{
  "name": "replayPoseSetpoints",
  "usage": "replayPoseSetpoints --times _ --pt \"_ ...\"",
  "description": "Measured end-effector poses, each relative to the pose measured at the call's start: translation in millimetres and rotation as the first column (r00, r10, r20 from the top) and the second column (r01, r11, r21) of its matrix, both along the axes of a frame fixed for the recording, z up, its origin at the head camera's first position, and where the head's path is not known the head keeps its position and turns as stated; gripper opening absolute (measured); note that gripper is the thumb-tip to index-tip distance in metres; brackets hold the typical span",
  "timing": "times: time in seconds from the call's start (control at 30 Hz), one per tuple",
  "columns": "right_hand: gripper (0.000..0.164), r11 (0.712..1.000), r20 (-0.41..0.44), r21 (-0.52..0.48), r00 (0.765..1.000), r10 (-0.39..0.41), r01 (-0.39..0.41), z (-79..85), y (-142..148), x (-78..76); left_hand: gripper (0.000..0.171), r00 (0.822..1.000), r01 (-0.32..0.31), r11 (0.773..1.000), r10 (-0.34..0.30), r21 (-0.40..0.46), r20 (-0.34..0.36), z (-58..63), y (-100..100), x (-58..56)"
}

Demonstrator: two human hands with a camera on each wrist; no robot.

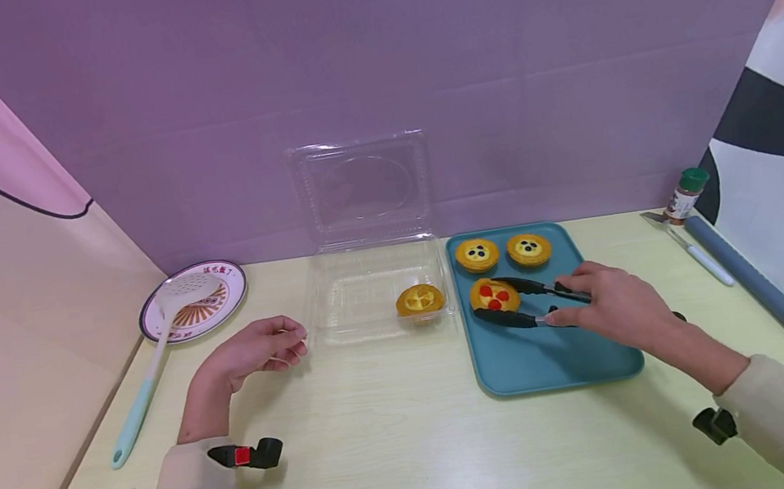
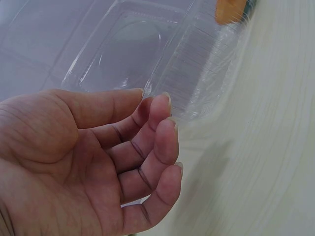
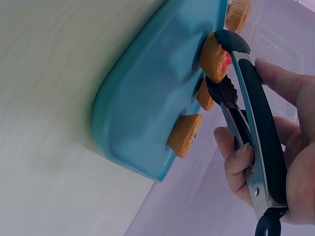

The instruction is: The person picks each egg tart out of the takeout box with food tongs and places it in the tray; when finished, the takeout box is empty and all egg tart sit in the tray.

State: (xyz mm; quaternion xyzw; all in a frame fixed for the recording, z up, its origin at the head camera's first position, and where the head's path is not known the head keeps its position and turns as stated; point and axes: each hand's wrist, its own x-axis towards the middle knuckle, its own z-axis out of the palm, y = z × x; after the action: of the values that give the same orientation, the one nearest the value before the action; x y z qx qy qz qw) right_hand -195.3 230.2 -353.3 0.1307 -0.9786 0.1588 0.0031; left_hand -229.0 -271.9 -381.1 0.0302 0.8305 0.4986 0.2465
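My right hand (image 1: 619, 305) grips black-and-silver tongs (image 3: 261, 128). Their black tips lie on either side of an egg tart with red topping (image 1: 494, 295) at the left of a blue tray (image 1: 556, 359). Two tarts with dark dots, one at the left (image 1: 477, 255) and one at the right (image 1: 529, 250), sit behind it. My left hand (image 1: 257, 349), fingers loosely bent, is beside the left edge of a clear plastic box (image 1: 353, 287); whether it touches is unclear. The box's lid stands up, and a yellow-topped tart (image 1: 420, 299) lies at its front right.
At the left, a white slotted spoon (image 1: 136, 419) with a pale blue handle leans on a patterned plate (image 1: 235, 294). To the right are a green-capped jar (image 1: 686, 196), a small knife-like tool (image 1: 707, 262) and a long grey-blue bar (image 1: 762, 287). A purple backdrop stands behind the table.
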Motion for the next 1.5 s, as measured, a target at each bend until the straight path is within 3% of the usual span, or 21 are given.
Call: replayPoseSetpoints --times 1.2,1.5 --pt "0.076 1.0 -0.05 0.017 0.999 0.012 -0.012 -0.3 -0.7 0.3 0.032 1.0 0.009 1.0 -0.009 0.007 -0.003 -2.1 -0.9 -0.2" --pt "0.077 1.0 -0.03 0.025 1.0 0.005 -0.004 3.4 -0.6 -0.2 0.033 1.0 0.01 1.0 -0.01 0.005 -0.004 -1.3 -0.5 -0.5"
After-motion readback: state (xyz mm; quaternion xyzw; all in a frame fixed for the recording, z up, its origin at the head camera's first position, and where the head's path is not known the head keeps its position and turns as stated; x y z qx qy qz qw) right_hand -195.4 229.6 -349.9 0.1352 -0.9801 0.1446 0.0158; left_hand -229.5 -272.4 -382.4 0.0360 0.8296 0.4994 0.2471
